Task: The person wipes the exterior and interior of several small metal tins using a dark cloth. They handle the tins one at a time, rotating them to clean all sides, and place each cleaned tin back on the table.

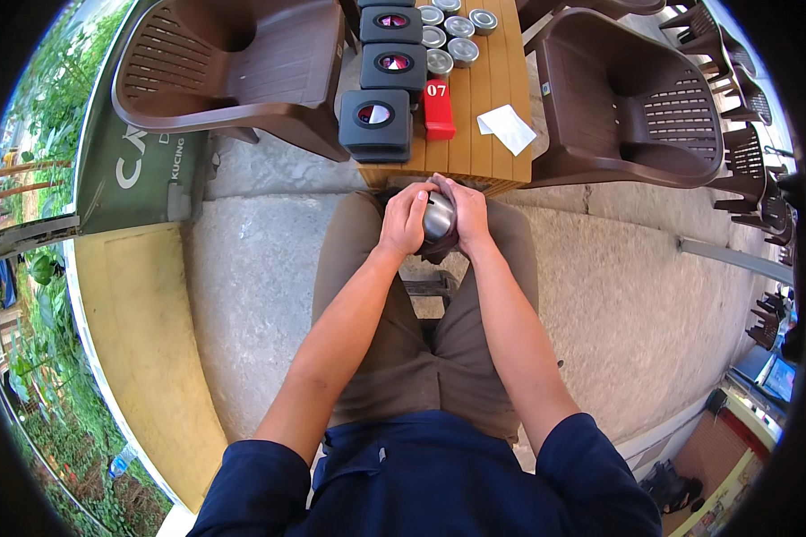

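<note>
Above my knees, close to the table's front edge, a small round stainless-steel container point(437, 220) is held between my two hands. A dark slot shows in its upper side. My left hand point(404, 219) grips the container from the left, its thumb lying along the metal. On the other side my right hand point(468, 213) presses a dark brown cloth point(449, 246) around it. Part of the cloth hangs below the container, and the fingers hide the container's far side.
On the wooden table point(470, 158) stand black tissue dispensers point(374, 134), a red number stand point(438, 111), several round metal containers point(463, 51) and a folded white napkin point(508, 129). Brown plastic armchairs point(275, 74) flank it. A low yellow ledge point(141, 349) runs along the left.
</note>
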